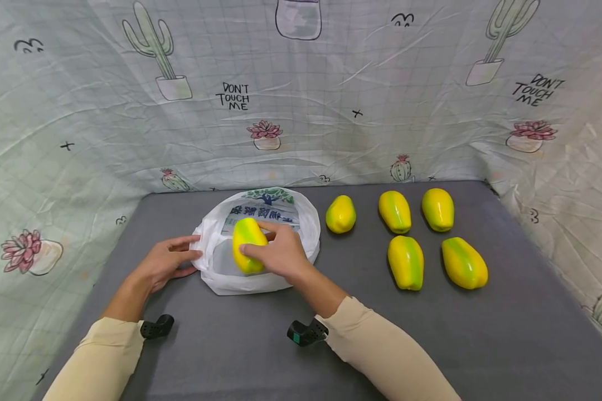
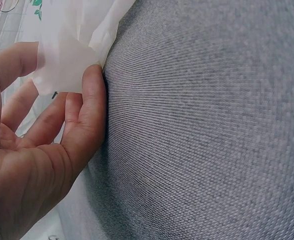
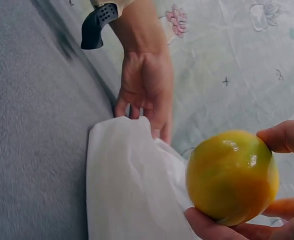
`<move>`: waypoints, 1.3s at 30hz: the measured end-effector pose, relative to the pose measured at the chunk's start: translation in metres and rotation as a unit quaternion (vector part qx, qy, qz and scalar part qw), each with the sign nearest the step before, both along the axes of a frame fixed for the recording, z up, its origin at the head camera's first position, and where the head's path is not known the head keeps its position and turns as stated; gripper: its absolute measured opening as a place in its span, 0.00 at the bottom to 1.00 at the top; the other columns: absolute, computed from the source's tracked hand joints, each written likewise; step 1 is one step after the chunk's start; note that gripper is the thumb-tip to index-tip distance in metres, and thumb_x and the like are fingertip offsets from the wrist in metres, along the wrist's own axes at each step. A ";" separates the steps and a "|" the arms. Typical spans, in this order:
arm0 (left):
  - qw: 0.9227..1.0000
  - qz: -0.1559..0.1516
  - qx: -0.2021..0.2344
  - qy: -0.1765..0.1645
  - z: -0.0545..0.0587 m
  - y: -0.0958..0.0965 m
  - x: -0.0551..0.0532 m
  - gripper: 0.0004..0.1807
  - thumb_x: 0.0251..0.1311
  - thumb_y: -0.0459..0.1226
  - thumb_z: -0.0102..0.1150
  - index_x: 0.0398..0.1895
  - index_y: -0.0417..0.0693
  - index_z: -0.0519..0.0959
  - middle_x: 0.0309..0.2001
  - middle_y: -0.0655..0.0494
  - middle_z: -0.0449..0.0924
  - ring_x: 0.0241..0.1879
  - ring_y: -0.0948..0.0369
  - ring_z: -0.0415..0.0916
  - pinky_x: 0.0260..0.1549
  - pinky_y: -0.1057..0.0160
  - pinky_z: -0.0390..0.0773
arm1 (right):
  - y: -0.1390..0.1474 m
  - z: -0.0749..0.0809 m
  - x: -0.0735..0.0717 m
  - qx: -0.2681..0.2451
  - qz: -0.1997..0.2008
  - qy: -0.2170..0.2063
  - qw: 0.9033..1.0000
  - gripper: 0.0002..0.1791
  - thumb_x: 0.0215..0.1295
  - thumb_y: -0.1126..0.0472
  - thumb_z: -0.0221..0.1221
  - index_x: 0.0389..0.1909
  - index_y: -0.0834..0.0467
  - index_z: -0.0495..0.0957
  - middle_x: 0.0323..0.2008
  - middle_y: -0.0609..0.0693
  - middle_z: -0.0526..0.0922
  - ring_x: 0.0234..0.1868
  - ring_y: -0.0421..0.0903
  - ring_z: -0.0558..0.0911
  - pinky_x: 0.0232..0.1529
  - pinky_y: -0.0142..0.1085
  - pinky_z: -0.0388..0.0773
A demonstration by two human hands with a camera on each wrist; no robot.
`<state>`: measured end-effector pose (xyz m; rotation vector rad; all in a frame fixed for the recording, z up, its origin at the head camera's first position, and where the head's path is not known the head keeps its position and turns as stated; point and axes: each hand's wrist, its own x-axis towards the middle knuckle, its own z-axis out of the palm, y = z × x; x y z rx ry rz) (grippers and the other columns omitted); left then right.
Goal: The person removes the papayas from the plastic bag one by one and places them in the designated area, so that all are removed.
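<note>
A yellow papaya (image 1: 248, 245) with a green streak is held by my right hand (image 1: 281, 250), over the mouth of a white plastic bag (image 1: 308, 220). In the right wrist view the thumb and fingers grip the papaya (image 3: 231, 177) from opposite sides, with the bag (image 3: 132, 185) below it. The bag stands with its rim spread wide and printing on its inner back wall. My left hand (image 1: 165, 262) rests against the bag's left side, fingers loosely extended. In the left wrist view its fingertips (image 2: 93, 82) touch the bag (image 2: 69, 55) close to the table.
Several more papayas lie right of the bag on the grey table (image 1: 221, 345): one papaya (image 1: 340, 214) nearest it, others such as the papaya (image 1: 406, 263) and the papaya (image 1: 464, 263) farther right. A patterned cloth (image 1: 331, 145) hangs behind the table and at its sides.
</note>
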<state>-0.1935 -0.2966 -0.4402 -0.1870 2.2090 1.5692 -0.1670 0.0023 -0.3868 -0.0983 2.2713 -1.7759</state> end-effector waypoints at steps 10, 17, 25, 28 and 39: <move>1.000 0.002 0.007 0.002 -0.003 0.001 0.002 0.40 0.73 0.38 0.61 0.83 0.40 0.56 0.80 0.34 0.53 0.47 0.78 0.74 0.51 0.65 0.86 | 0.035 0.011 0.010 0.016 -0.006 0.012 1.000 0.39 0.60 0.53 0.74 0.73 0.51 0.74 0.58 0.57 0.84 0.48 0.49 0.85 0.43 0.38 0.89; 1.000 0.006 0.003 0.003 -0.005 -0.002 0.006 0.40 0.73 0.39 0.62 0.82 0.40 0.56 0.79 0.35 0.52 0.47 0.79 0.74 0.50 0.67 0.86 | 0.062 0.011 0.016 -0.007 -0.021 0.029 0.999 0.37 0.59 0.55 0.74 0.71 0.52 0.76 0.57 0.58 0.85 0.52 0.55 0.85 0.43 0.41 0.90; 1.000 0.009 0.000 -0.002 -0.002 0.002 0.007 0.40 0.72 0.39 0.62 0.82 0.40 0.56 0.80 0.36 0.51 0.47 0.79 0.72 0.50 0.67 0.86 | 0.088 0.007 0.023 -0.001 -0.052 0.040 0.998 0.38 0.59 0.55 0.73 0.72 0.52 0.75 0.57 0.58 0.86 0.50 0.54 0.87 0.45 0.40 0.90; 1.000 0.011 -0.004 -0.004 -0.002 0.004 0.006 0.41 0.72 0.40 0.63 0.82 0.41 0.57 0.81 0.37 0.51 0.49 0.78 0.72 0.51 0.67 0.86 | 0.096 0.006 0.024 0.005 -0.062 0.044 0.997 0.38 0.59 0.55 0.73 0.72 0.53 0.74 0.57 0.58 0.86 0.52 0.55 0.87 0.47 0.41 0.90; 1.000 0.010 -0.006 -0.003 -0.004 0.003 0.006 0.41 0.72 0.40 0.63 0.82 0.40 0.57 0.80 0.36 0.51 0.48 0.78 0.72 0.51 0.66 0.86 | 0.120 0.004 0.025 0.030 -0.079 0.033 0.996 0.39 0.61 0.54 0.72 0.74 0.54 0.72 0.60 0.59 0.83 0.53 0.54 0.85 0.52 0.42 0.89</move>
